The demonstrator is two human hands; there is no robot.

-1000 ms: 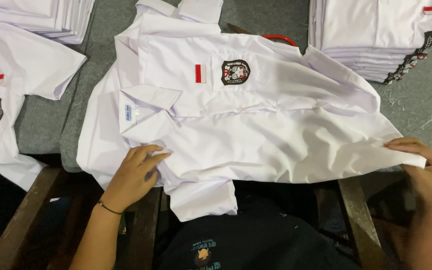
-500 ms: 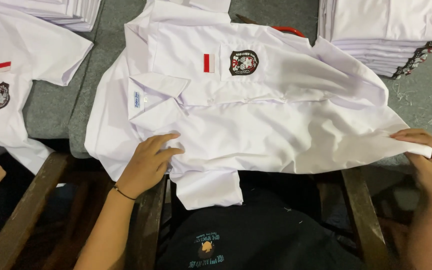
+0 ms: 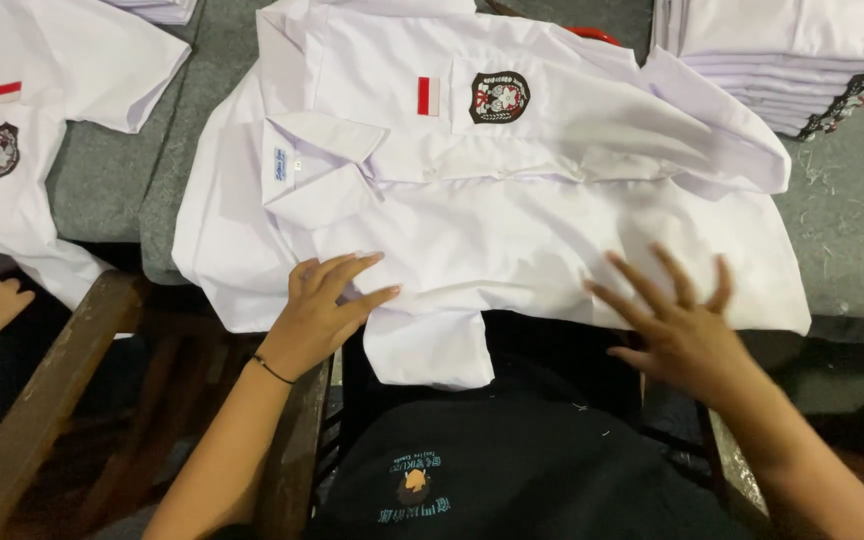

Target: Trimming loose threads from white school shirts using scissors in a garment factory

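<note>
A grey felt-covered table [image 3: 852, 220] carries a white short-sleeved cotton shirt [image 3: 512, 230], laid flat along its near edge with the collar toward the left; its hem side and one sleeve hang over that edge. The shirt bears a small red-and-white rectangular patch and a round dark crest on the chest. At the table's far right corner sits a stack of folded white shirts [image 3: 782, 60]; another white crested shirt [image 3: 22, 150] lies at the left edge. The left hand [image 3: 322, 305] rests palm-down on the shirt's lower part, fingers loosely together. The right hand [image 3: 677, 320] hovers at the near edge, fingers spread wide, slightly blurred, gripping nothing.
</note>
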